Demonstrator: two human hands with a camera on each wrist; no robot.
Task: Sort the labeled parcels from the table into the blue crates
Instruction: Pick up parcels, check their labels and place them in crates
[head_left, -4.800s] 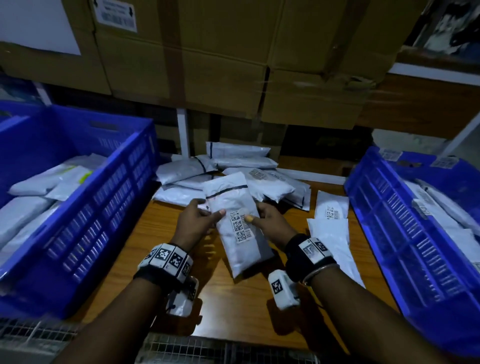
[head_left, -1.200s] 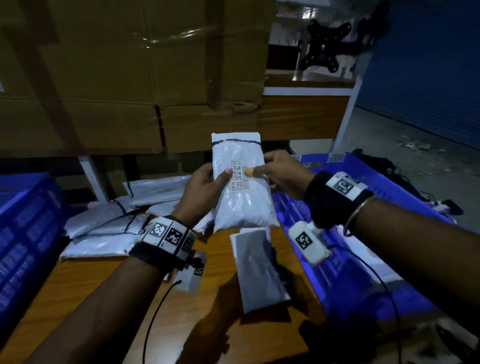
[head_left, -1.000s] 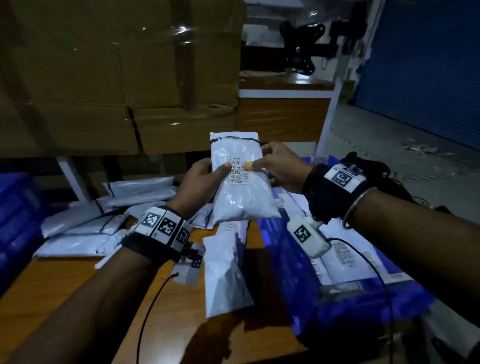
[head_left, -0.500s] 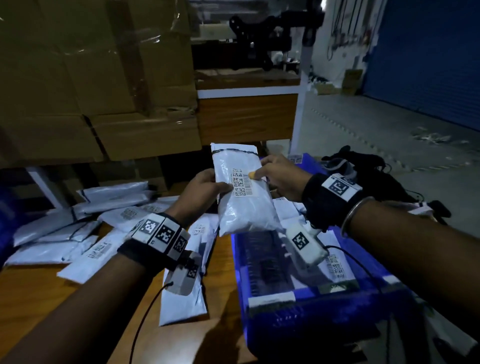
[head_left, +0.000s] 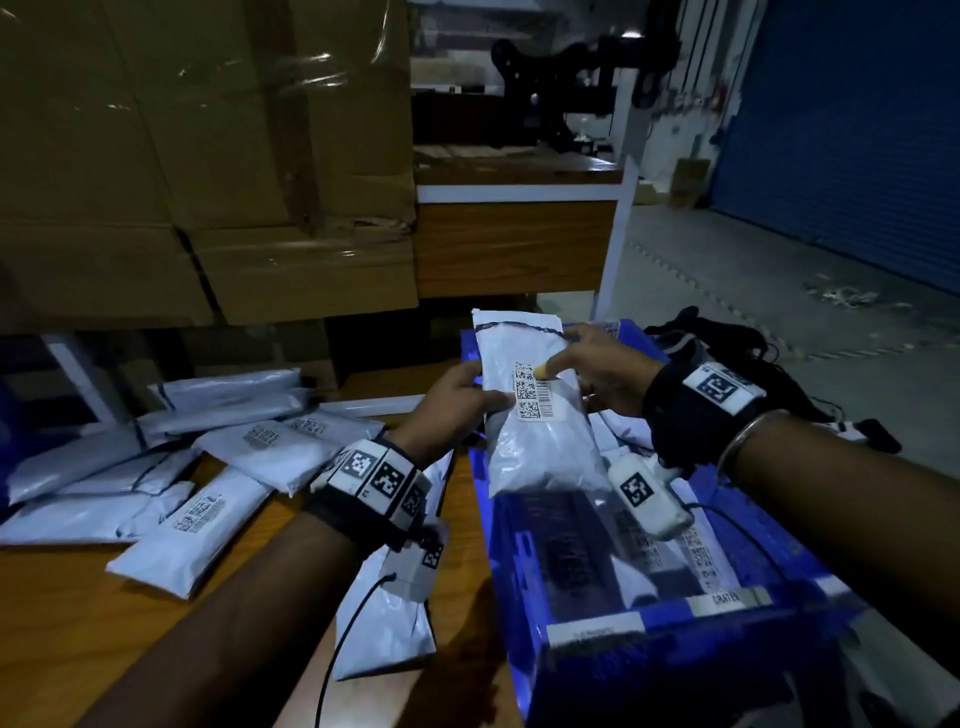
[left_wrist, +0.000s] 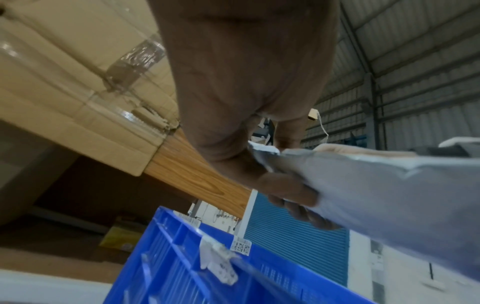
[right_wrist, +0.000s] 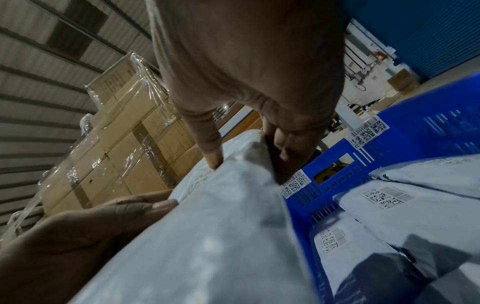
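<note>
A person held one white parcel up in both hands, above the far end of a blue crate that filled the 4 o'clock part of the head view. The left hand had its grip clamped on the parcel's left edge, thumb on the front and fingers behind. The right hand pinched the opposite edge, its thumb tip resting just beside the barcode label at the parcel's middle. The parcel hung upright, slightly tilted, its lower end just over the crate's contents. Inside the crate lay other labeled parcels, flat and overlapping. At 9 o'clock, on the wooden table, a loose pile of white parcels remained, and one more parcel lay beneath the left forearm, beside the crate's wall. Taped cardboard boxes were stacked behind the table at 11 o'clock.
</note>
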